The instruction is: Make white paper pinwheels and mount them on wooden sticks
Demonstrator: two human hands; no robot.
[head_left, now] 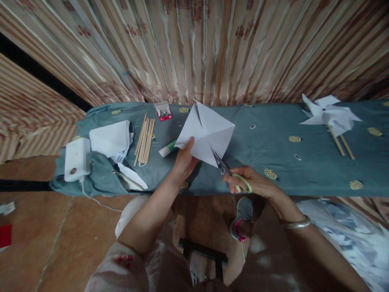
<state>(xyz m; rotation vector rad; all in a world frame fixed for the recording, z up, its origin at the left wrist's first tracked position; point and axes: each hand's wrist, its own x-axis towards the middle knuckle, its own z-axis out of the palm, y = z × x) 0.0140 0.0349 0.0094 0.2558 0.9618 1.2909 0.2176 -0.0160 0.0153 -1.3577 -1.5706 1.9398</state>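
Note:
A square sheet of white paper point(212, 125), creased and slit inward from its corners, is held up over the table. My left hand point(184, 160) grips its lower left part, thumb on top. My right hand point(247, 180) has its fingers in the green handles of a pair of scissors point(225, 165). The scissor blades lie at the slit in the paper's lower corner. Just left of the paper, a white and green tube point(167, 149) lies partly under it. Behind sits a small open red box point(164, 112) of tiny metal pieces.
Thin wooden sticks point(144, 140) lie left of the tube, beside a stack of white paper point(110, 138). A white corded device point(77, 160) stands at the left end. Paper pinwheels point(330, 113) on sticks lie at the right. A pleated curtain point(194, 52) hangs behind the cloth-covered table point(273, 150).

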